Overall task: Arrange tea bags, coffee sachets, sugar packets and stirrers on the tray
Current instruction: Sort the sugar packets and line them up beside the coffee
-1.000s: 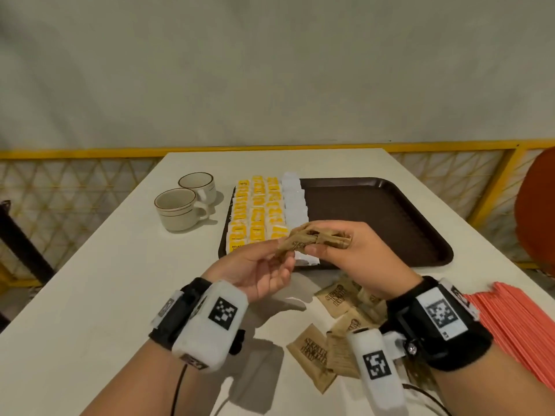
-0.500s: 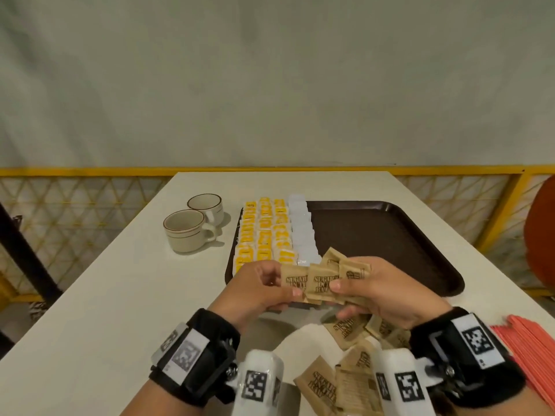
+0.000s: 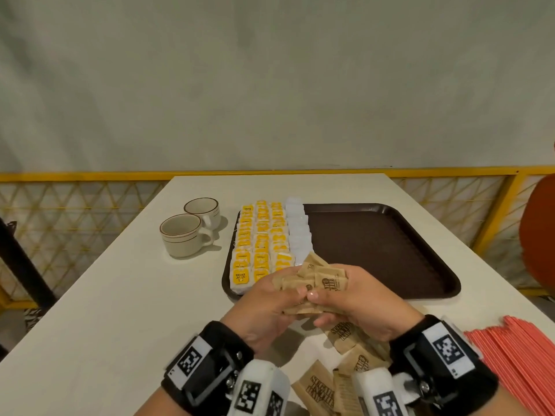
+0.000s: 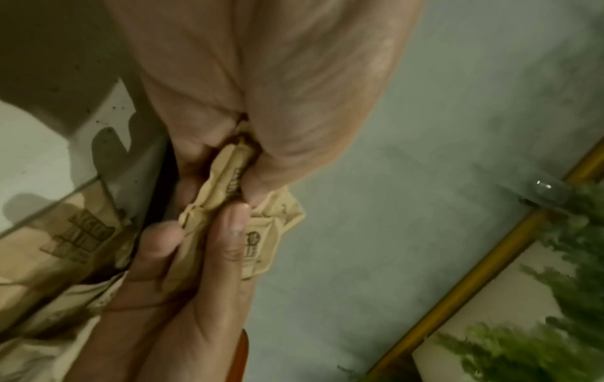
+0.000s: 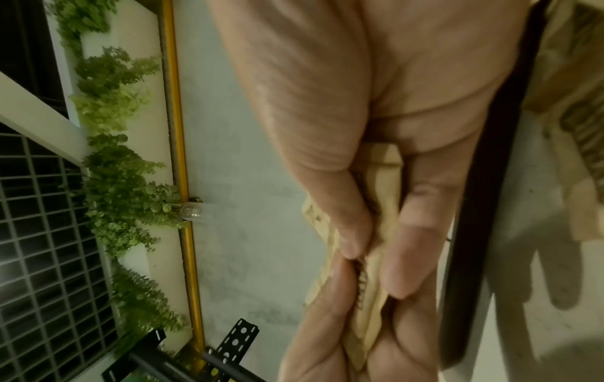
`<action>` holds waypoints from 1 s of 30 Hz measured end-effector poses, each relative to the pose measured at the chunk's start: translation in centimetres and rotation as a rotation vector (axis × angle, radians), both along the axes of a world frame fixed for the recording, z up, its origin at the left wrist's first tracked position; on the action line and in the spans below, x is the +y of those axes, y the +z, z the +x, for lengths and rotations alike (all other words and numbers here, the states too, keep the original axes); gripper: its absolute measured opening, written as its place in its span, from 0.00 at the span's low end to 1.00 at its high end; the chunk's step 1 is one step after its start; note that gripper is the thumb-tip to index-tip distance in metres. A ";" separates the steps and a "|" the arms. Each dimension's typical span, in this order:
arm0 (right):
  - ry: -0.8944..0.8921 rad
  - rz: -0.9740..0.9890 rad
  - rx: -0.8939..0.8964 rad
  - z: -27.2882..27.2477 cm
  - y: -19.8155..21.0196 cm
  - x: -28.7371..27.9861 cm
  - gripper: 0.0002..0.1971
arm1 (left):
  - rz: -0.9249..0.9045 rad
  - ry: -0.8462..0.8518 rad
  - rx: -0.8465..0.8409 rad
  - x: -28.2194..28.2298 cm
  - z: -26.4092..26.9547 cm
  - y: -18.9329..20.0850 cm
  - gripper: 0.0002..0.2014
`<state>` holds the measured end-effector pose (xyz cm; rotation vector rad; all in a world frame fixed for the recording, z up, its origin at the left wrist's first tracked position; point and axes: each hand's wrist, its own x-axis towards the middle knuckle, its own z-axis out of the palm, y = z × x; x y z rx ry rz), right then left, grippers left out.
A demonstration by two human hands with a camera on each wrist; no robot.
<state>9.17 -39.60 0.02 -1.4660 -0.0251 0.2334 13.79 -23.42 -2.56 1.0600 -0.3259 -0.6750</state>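
Note:
Both hands hold one bundle of brown sugar packets just above the near edge of the dark brown tray. My left hand grips its left side, my right hand its right side, thumbs on top. In the left wrist view the packets are pinched between thumb and fingers; in the right wrist view the packets sit edge-on in the same way. Yellow tea bags and white sachets lie in rows on the tray's left part. More loose brown packets lie on the table under my wrists.
Two cream cups stand left of the tray. A pile of red stirrers lies at the right near edge of the white table. A yellow railing runs behind the table. The tray's right part is bare.
The fanned brown packets have been drawn together into a tighter bundle between both hands. The head view has tilted up, so hands and tray sit lower in the picture.

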 end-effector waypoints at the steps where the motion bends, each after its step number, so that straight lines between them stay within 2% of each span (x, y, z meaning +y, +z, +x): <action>1: -0.008 0.047 0.018 0.1 0.1 -0.1 0.13 | 0.003 0.011 0.017 0.2 0.1 0.2 0.17; 5: -0.113 0.182 0.060 0.3 0.3 -1.2 0.13 | 0.027 0.052 0.112 1.3 0.8 1.4 0.15; 9: -0.139 0.116 0.017 0.2 0.5 -1.9 0.14 | 0.001 0.102 0.213 1.5 1.4 1.6 0.15; 13: -0.049 0.065 0.003 0.1 0.5 -1.7 0.14 | -0.047 0.102 0.288 1.0 1.0 1.5 0.14; 15: -0.022 0.031 -0.011 0.0 0.2 -1.2 0.14 | -0.061 0.098 0.273 0.7 0.9 1.2 0.17; 17: -0.077 0.039 -0.011 0.2 -0.1 -0.8 0.14 | -0.061 0.092 0.214 0.6 0.7 0.9 0.23; 21: -0.121 0.043 -0.040 0.5 -0.5 -0.4 0.14 | -0.099 0.086 0.136 0.2 0.4 0.6 0.21; 27: -0.195 0.071 -0.007 0.6 -0.5 -0.8 0.11 | -0.031 0.169 0.217 0.3 0.9 0.5 0.16; 30: -0.215 0.045 -0.044 0.7 -0.7 -0.6 0.12 | -0.016 0.111 0.138 0.1 0.3 0.5 0.21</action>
